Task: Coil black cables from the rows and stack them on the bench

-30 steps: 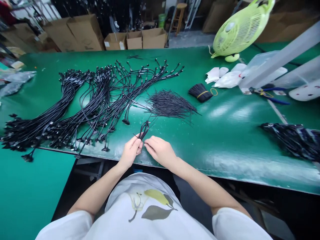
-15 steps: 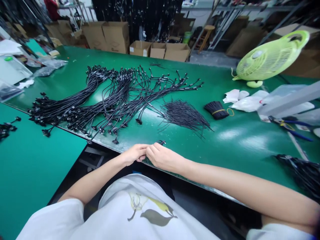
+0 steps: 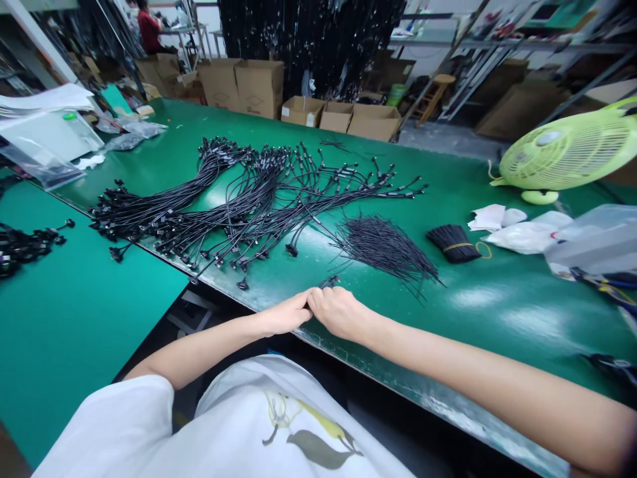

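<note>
At the table's near edge my left hand (image 3: 288, 313) and my right hand (image 3: 343, 311) meet, fingertips pinched together. Between them is a black cable (image 3: 330, 281); its connector ends poke out just beyond my right knuckles, and the rest is covered by my fingers. Beyond the hands lies a loose pile of thin black twist ties (image 3: 388, 247). To its right is a tight bundle of black ties (image 3: 452, 243) with a yellow rubber band round it. Long black cables with plugs (image 3: 239, 199) lie in several bunches to the left.
A green fan (image 3: 562, 153) lies at the right, near white scraps and a plastic bag (image 3: 528, 234). More black connectors (image 3: 30, 247) rest on the lower green surface at left. Cardboard boxes (image 3: 259, 89) stand past the far edge. A person in red (image 3: 149, 30) sits far back.
The view has swung left, so the table's contents appear shifted right and slightly down. My hands stay together at the edge, with the fingers drawn closer around the cable.
</note>
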